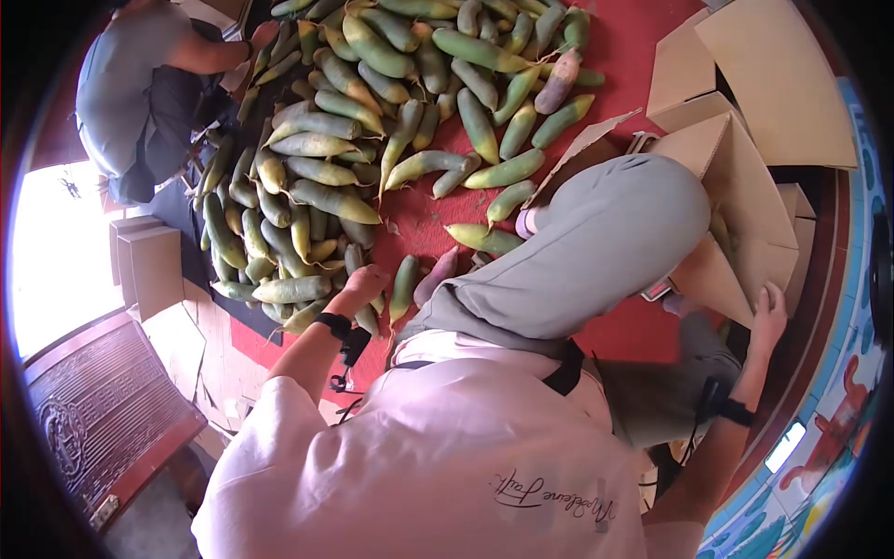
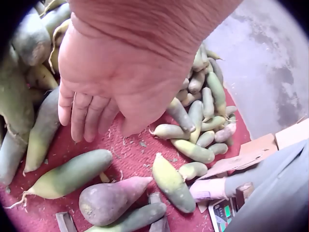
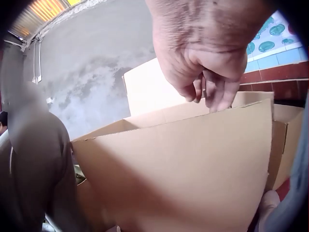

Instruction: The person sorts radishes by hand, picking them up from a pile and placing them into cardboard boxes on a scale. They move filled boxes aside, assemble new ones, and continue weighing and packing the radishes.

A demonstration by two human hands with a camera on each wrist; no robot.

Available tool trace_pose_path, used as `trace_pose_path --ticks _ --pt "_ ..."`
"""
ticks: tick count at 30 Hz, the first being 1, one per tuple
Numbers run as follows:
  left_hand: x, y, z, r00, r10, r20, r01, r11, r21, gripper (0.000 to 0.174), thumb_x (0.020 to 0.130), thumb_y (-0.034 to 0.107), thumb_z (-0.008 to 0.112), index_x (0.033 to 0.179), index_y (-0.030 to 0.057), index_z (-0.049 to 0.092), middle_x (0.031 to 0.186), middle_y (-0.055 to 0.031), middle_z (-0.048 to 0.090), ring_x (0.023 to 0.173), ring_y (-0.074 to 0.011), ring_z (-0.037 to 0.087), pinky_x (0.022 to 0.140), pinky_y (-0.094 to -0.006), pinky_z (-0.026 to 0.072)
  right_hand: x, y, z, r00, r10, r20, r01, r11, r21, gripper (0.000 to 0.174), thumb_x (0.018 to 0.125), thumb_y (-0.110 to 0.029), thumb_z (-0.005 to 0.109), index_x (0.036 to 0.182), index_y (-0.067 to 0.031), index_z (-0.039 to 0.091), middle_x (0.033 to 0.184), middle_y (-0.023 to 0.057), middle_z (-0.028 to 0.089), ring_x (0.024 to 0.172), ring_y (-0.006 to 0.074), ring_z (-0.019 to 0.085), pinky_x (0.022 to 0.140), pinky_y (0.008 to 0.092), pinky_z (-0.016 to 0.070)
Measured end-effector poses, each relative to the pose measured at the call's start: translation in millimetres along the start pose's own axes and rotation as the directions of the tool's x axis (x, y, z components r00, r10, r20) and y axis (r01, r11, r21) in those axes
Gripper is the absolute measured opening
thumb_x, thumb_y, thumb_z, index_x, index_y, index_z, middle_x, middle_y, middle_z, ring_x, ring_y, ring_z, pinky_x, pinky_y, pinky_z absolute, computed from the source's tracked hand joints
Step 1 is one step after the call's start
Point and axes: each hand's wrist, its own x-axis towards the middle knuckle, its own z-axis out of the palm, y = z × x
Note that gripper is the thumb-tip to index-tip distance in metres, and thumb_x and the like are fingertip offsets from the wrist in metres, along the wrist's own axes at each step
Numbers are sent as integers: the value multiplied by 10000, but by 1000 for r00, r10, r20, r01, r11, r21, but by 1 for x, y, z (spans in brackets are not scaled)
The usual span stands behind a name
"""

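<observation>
The left hand point(image 1: 368, 279) is over the near edge of the radish pile; in the left wrist view the hand point(image 2: 120, 82) has loosely extended fingers, nothing held. Below it on the red cloth lie a green radish point(image 2: 72, 174), a purplish radish point(image 2: 113, 198) and a yellow-green one point(image 2: 173, 183). At the right, the right hand point(image 1: 770, 317) is at the edge of an open cardboard box point(image 1: 750, 214). Seen from the right wrist, that hand point(image 3: 207, 72) grips the top edge of a cardboard flap point(image 3: 183, 159), its fingertips partly hidden behind it.
A large heap of green radishes point(image 1: 326, 172) covers the red cloth point(image 1: 410, 233). Another person point(image 1: 140, 93) bends at the upper left. A carved wooden chair point(image 1: 102, 401) stands lower left, cartons point(image 1: 154, 270) beyond it. A small scale point(image 2: 223, 211) lies by the foot.
</observation>
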Motion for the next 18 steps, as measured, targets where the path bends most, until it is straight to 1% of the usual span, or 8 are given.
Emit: trace_pose_path --ticks 2,4,6,8,10,14,16,18 --pt "6 10 9 986 -161 41 166 956 -240 319 802 301 478 971 70 618 1022 -185 593 990 -337 557 851 -393 449 -31 -24 -10 933 -348 -97 275 858 -434 233 861 -133 545 1048 2 578 978 111 611 887 188 590 788 296 455" --pt "6 35 -12 932 -345 110 355 809 -469 354 785 314 494 990 52 617 1053 -184 588 1018 -331 547 888 -379 429 -53 -31 -18 904 -409 -128 308 828 -469 211 867 -128 537 1030 -2 582 971 115 607 875 208 591 778 303 455" --pt "17 41 -12 922 -318 220 386 793 -472 417 769 324 528 1086 57 574 1137 -177 549 1077 -318 516 923 -378 409 -72 -37 -28 868 -471 -157 338 792 -507 191 873 -123 528 1013 -6 587 965 119 604 864 229 592 768 309 454" --pt "26 49 -8 945 -326 16 308 875 -374 520 749 340 567 1203 94 500 1245 -166 471 1136 -316 471 957 -375 386 -89 -39 -39 813 -572 -106 393 674 -626 171 877 -103 515 991 6 582 917 129 602 844 265 589 753 317 456" --pt "32 66 -23 951 -295 92 308 887 -343 597 727 347 604 1256 114 451 1294 -163 416 1168 -334 437 979 -382 368 -101 -32 -46 802 -588 -107 385 646 -659 165 871 -94 516 980 12 582 888 142 598 830 290 585 731 335 460" --pt "51 87 -20 988 -112 -107 74 949 -305 598 711 348 624 1244 131 461 1266 -188 430 1170 -361 423 991 -404 348 -119 -4 -61 828 -552 -98 317 605 -731 152 855 -75 524 968 -1 592 900 144 604 827 286 593 721 350 466" --pt "67 97 -25 991 -108 78 128 934 -332 675 736 344 622 1295 59 375 1295 -192 403 1205 -332 391 1013 -401 319 -123 7 -64 838 -537 -99 294 596 -748 150 848 -69 528 966 -7 596 903 143 607 825 287 594 722 356 467" --pt "80 98 -25 991 -78 107 115 909 -401 692 730 344 623 1299 50 361 1296 -198 408 1204 -340 398 994 -414 337 -126 13 -66 905 -397 -153 182 686 -704 183 855 -112 532 999 -26 605 944 142 612 878 278 599 769 351 470"
